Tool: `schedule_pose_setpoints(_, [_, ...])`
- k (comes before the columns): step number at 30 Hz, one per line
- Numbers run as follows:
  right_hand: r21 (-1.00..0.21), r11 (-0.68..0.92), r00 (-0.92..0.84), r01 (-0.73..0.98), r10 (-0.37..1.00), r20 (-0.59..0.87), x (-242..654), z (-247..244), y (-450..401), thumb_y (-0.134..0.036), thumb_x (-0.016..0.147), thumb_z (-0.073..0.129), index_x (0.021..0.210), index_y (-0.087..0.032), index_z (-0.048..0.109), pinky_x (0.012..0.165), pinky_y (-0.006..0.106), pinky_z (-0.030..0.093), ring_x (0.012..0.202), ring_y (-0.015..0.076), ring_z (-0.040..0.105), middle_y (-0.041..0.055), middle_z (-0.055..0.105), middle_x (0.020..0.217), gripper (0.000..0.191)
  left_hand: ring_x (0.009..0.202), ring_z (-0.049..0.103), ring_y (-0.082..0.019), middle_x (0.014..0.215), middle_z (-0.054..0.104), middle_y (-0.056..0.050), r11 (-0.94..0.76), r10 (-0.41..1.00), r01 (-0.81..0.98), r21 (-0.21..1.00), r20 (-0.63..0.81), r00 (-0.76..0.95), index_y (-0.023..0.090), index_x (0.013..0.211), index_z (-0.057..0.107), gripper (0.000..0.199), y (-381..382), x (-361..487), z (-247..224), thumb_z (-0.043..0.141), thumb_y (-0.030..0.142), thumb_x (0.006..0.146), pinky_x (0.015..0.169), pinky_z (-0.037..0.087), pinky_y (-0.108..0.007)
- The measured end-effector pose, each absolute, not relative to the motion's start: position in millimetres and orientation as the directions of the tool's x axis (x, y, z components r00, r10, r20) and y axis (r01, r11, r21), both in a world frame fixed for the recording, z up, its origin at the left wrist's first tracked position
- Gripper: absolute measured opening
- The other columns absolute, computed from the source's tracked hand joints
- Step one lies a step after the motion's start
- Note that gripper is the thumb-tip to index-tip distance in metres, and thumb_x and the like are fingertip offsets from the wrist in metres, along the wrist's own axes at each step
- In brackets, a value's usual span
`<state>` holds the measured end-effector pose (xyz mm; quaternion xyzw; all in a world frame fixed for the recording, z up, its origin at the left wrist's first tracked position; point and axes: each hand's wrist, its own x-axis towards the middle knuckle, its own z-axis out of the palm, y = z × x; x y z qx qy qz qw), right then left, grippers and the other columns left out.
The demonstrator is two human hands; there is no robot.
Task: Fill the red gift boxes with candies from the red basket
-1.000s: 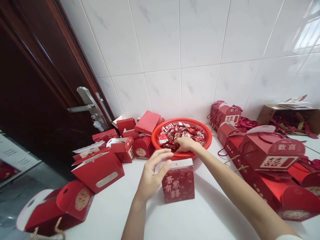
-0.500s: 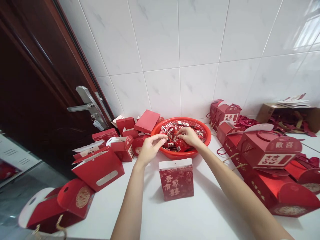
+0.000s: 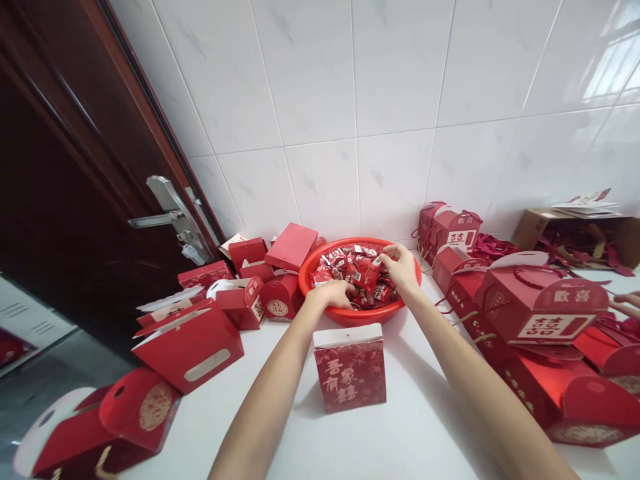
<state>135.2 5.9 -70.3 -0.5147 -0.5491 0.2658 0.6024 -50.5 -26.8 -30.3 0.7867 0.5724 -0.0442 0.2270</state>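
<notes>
A red plastic basket holds many small wrapped candies. At its front left side, my left hand dips in among the candies with its fingers curled; its fingertips are partly hidden. Over the right side of the basket, my right hand pinches a shiny red candy packet by its edge. In front of the basket, between my forearms, a dark red gift box with light lettering stands upright, its white top flap raised.
Several red gift boxes crowd the left side near the dark door. More handled boxes are stacked on the right. A cardboard carton with red ribbons stands far right. Another person's hand shows at the right edge.
My left hand has moved right and down into the candies. My right hand has shifted right and up to the basket's right side, with the red packet at its fingertips. Another person's hand has appeared.
</notes>
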Motion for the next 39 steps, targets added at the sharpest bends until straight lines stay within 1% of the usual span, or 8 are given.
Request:
schedule_pose_setpoints(5, [-0.970, 0.238, 0.265, 0.041, 0.934, 0.240, 133.6, -69.6, 5.0, -0.030, 0.078, 0.059, 0.101, -0.019, 0.056, 0.066, 0.032, 0.058, 0.069, 0.0168, 0.066, 0.0075, 0.068, 0.099, 0.026, 0.097, 0.070, -0.026, 0.108, 0.078, -0.006, -0.301, 0.876, 0.908, 0.290, -0.293, 0.384, 0.025, 0.093, 0.079, 0.029, -24.0, -49.6, -36.4, 0.074, 0.029, 0.064, 0.073, 0.049, -0.026])
schedule_pose_setpoints(10, [-0.969, 0.239, 0.274, 0.055, 0.930, 0.245, 133.1, -66.3, 0.2, -0.026, 0.076, 0.057, 0.099, -0.019, 0.057, 0.066, 0.030, 0.057, 0.070, 0.0155, 0.066, 0.0083, 0.067, 0.105, 0.025, 0.081, 0.069, -0.022, 0.088, 0.079, -0.005, -0.315, 0.879, 0.904, 0.288, -0.271, 0.392, 0.023, 0.081, 0.079, 0.018, -26.8, -49.2, -35.7, 0.068, 0.026, 0.067, 0.063, 0.045, -0.025])
schedule_pose_setpoints(18, [-0.839, 0.345, 0.143, 0.421, 0.888, 0.437, 131.4, -64.9, -3.8, -0.023, 0.073, 0.060, 0.095, -0.021, 0.066, 0.087, 0.039, 0.052, 0.095, 0.0243, 0.066, 0.0067, 0.072, 0.101, 0.023, 0.083, 0.069, -0.026, 0.098, 0.078, -0.008, -0.272, 0.827, 0.929, 0.250, -0.432, 0.359, 0.022, 0.091, 0.076, 0.031, -30.1, -42.9, -27.9, 0.069, 0.036, 0.065, 0.060, 0.046, -0.028])
schedule_pose_setpoints(22, [-0.615, 0.519, -0.150, 0.594, 0.822, 0.549, 124.6, -58.4, -10.0, -0.026, 0.076, 0.069, 0.092, -0.019, 0.070, 0.095, 0.040, 0.046, 0.103, 0.0268, 0.064, 0.0090, 0.073, 0.104, 0.016, 0.083, 0.070, -0.028, 0.095, 0.077, -0.012, -0.300, 0.844, 0.932, 0.204, -0.399, 0.359, 0.017, 0.090, 0.075, 0.030, -29.4, -39.8, -31.8, 0.068, 0.035, 0.067, 0.061, 0.047, -0.030])
schedule_pose_setpoints(27, [-0.578, 0.538, -0.444, 0.614, 0.840, 0.311, 121.3, -55.8, -16.6, -0.020, 0.078, 0.068, 0.089, -0.021, 0.073, 0.087, 0.034, 0.046, 0.092, 0.0235, 0.067, 0.0038, 0.075, 0.095, 0.012, 0.086, 0.070, -0.029, 0.095, 0.077, -0.011, -0.290, 0.893, 0.931, 0.221, -0.287, 0.346, 0.017, 0.087, 0.075, 0.024, -27.3, -42.6, -39.2, 0.068, 0.023, 0.065, 0.064, 0.048, -0.030])
schedule_pose_setpoints(31, [-0.612, 0.517, -0.357, 0.599, 0.856, 0.373, 122.8, -57.0, -14.9, -0.002, 0.066, 0.059, 0.091, -0.020, 0.073, 0.088, 0.032, 0.047, 0.096, 0.0227, 0.067, 0.0042, 0.075, 0.101, 0.033, 0.081, 0.071, -0.026, 0.084, 0.077, -0.008, -0.169, 0.948, 0.856, 0.489, -0.157, 0.277, 0.016, 0.082, 0.075, 0.022, -24.7, -52.0, -44.9, 0.066, 0.011, 0.063, 0.063, 0.049, -0.029])
schedule_pose_setpoints(35, [-0.675, 0.501, -0.029, 0.541, 0.814, 0.581, 126.8, -58.7, -10.7, -0.005, 0.072, 0.052, 0.095, -0.020, 0.070, 0.095, 0.036, 0.048, 0.102, 0.0238, 0.065, 0.0071, 0.072, 0.105, 0.033, 0.077, 0.069, -0.021, 0.078, 0.076, -0.003, -0.048, 0.992, 0.541, 0.840, -0.023, 0.122, 0.016, 0.083, 0.074, 0.022, -21.9, -59.0, -47.5, 0.070, 0.008, 0.063, 0.070, 0.052, -0.029])
schedule_pose_setpoints(39, [-0.621, 0.558, 0.126, 0.550, 0.680, 0.722, 130.6, -61.0, -10.0, -0.010, 0.075, 0.050, 0.091, -0.021, 0.071, 0.101, 0.047, 0.045, 0.109, 0.0290, 0.061, 0.0110, 0.070, 0.110, 0.028, 0.082, 0.069, -0.022, 0.075, 0.075, -0.004, -0.052, 0.997, 0.213, 0.976, 0.041, 0.058, 0.015, 0.076, 0.073, 0.022, -22.7, -59.4, -44.5, 0.083, 0.017, 0.056, 0.081, 0.053, -0.033])
